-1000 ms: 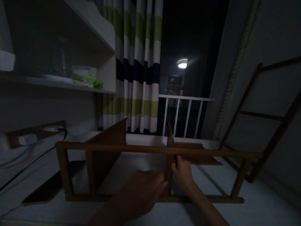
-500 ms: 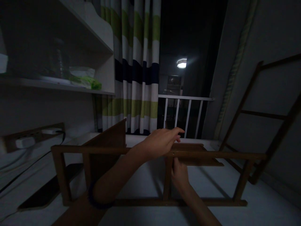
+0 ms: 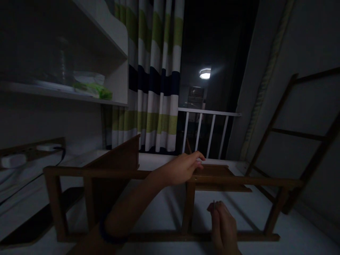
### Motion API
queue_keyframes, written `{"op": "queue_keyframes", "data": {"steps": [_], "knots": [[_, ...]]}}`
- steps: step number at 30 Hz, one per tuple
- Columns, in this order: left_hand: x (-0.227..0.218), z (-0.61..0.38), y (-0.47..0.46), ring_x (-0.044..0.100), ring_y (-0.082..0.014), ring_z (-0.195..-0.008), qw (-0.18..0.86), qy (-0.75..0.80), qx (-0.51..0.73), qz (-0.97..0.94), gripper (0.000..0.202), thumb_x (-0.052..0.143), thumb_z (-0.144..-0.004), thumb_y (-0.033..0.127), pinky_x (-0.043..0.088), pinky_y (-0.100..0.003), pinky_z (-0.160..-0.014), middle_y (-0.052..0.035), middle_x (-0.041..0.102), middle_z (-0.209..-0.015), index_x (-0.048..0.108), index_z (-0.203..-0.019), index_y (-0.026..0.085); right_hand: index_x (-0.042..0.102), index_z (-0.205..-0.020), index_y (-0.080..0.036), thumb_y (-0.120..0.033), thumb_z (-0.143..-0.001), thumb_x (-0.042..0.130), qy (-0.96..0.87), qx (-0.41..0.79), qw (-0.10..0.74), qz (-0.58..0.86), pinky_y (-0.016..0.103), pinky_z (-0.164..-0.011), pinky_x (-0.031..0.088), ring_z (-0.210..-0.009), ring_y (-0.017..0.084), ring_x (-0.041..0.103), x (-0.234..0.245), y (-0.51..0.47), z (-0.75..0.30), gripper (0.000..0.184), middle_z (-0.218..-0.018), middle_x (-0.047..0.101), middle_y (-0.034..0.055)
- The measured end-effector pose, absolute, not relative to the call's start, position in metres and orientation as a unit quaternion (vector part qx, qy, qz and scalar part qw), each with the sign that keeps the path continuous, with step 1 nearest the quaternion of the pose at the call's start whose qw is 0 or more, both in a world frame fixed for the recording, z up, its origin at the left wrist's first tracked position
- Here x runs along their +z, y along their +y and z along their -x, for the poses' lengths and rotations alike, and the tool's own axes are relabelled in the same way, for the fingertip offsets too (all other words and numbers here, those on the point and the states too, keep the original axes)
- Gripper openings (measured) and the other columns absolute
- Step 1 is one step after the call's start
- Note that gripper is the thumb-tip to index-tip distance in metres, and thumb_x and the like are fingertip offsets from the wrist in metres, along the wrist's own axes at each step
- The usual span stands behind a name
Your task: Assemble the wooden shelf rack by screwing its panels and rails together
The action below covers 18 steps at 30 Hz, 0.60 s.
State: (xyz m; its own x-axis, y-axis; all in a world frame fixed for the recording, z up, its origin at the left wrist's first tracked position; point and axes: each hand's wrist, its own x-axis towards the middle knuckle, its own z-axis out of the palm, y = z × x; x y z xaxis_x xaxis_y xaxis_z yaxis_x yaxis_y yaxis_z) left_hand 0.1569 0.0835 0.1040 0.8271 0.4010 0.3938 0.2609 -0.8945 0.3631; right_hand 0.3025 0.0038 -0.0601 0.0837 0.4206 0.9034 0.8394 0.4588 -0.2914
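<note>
A brown wooden frame with upright bars stands on its long edge across a pale surface. My left hand reaches over the frame's top rail near the middle upright, fingers curled on something small and pale I cannot make out. A dark band circles that forearm. My right hand is low, in front of the frame, fingers pinched on a thin small pin or screw that sticks up from them. Behind the frame a wooden panel stands on edge and a flat wooden board lies under my left hand.
A second wooden frame leans on the right wall. White shelves with a green packet hang at left, a power strip below them. A dark flat slab lies at left. A striped curtain and white railing stand behind.
My left hand rose from the middle upright and reached over the top rail. My right hand let go of the upright and dropped back toward me, now pinching a small pin.
</note>
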Motion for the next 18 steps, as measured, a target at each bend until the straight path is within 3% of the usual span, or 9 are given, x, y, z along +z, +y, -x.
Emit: {"op": "queue_keyframes", "data": {"steps": [4, 7, 10, 14, 18], "knots": [[0.104, -0.158, 0.086, 0.057, -0.0135, -0.094, 0.199, 0.185, 0.228, -0.935, 0.026, 0.031, -0.090, 0.019, 0.041, -0.026, -0.080, -0.0052, 0.065, -0.103, 0.042, -0.114, 0.017, 0.051, -0.083, -0.021, -0.017, -0.087, 0.034, -0.643, -0.277, 0.540, 0.467, 0.024, -0.060, 0.042, -0.069, 0.014, 0.053, -0.019, -0.025, -0.303, 0.018, -0.073, 0.056, 0.0019], [0.103, -0.159, 0.088, 0.056, -0.0147, -0.097, 0.233, 0.196, 0.233, -0.924, 0.032, 0.032, -0.090, 0.023, 0.041, -0.027, -0.082, -0.0071, 0.064, -0.105, 0.038, -0.120, 0.015, 0.053, -0.091, -0.020, -0.018, -0.085, 0.042, -0.633, -0.289, 0.542, 0.471, 0.024, -0.055, 0.038, -0.061, 0.013, 0.049, 0.029, -0.028, -0.305, 0.012, -0.069, 0.053, 0.0002], [0.100, -0.160, 0.091, 0.053, -0.0150, -0.101, 0.258, 0.200, 0.239, -0.915, 0.036, 0.034, -0.089, 0.023, 0.038, -0.029, -0.087, -0.0077, 0.062, -0.108, 0.036, -0.123, 0.013, 0.058, -0.094, -0.020, -0.021, -0.083, 0.051, -0.691, -0.285, 0.462, 0.476, 0.024, -0.058, 0.040, -0.063, 0.013, 0.052, 0.067, -0.015, -0.308, 0.013, -0.072, 0.058, 0.0005], [0.096, -0.161, 0.097, 0.054, -0.0177, -0.101, 0.296, 0.207, 0.249, -0.899, 0.043, 0.037, -0.087, 0.021, 0.039, -0.031, -0.088, -0.0116, 0.058, -0.111, 0.032, -0.128, 0.010, 0.062, -0.090, -0.022, -0.014, -0.080, 0.052, -0.747, -0.261, 0.327, 0.517, 0.024, -0.055, 0.039, -0.062, 0.015, 0.054, 0.086, 0.008, -0.311, 0.017, -0.067, 0.059, 0.0007], [0.094, -0.161, 0.101, 0.053, -0.0174, -0.103, 0.361, 0.194, 0.246, -0.878, 0.047, 0.038, -0.087, 0.022, 0.039, -0.031, -0.090, -0.0136, 0.057, -0.112, 0.028, -0.131, 0.008, 0.061, -0.090, -0.022, -0.021, -0.078, 0.058, -0.730, -0.232, 0.320, 0.558, 0.022, -0.056, 0.039, -0.062, 0.015, 0.057, 0.085, 0.017, -0.309, 0.013, -0.068, 0.060, -0.0001]]}}
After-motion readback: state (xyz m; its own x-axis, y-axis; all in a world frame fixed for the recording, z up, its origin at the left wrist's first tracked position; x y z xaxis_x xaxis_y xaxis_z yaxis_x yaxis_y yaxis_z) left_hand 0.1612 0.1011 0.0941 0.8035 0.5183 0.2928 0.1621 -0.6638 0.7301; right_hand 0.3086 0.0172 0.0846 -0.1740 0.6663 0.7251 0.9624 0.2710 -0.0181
